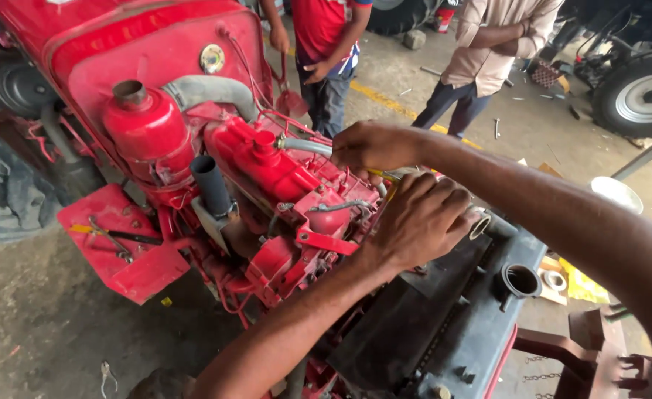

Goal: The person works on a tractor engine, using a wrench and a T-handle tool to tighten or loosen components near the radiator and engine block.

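Two hands work at the top of the red engine (pixel 267 192): the right hand (pixel 374 145) pinches a yellow-handled tool (pixel 389 177), the left hand (pixel 418 222) curls over the hose end (pixel 479 225), probably gripping it. Radiator (pixel 444 318) sits uncapped; fitting looks unfinished.

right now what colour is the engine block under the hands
Red engine block, clearest in the head view.

Bright red engine block (pixel 281 192) and red fuel tank (pixel 141 52); red air-cleaner canister (pixel 148 137) with grey cap. Black exhaust stub (pixel 211 185). Grey curved hose (pixel 211 90). Black radiator (pixel 444 318). Yellow-handled screwdriver (pixel 115 234) on red footplate (pixel 130 255). Yellow floor line (pixel 388 100) on grey concrete. Red shirt (pixel 326 26), beige shirt (pixel 496 37).
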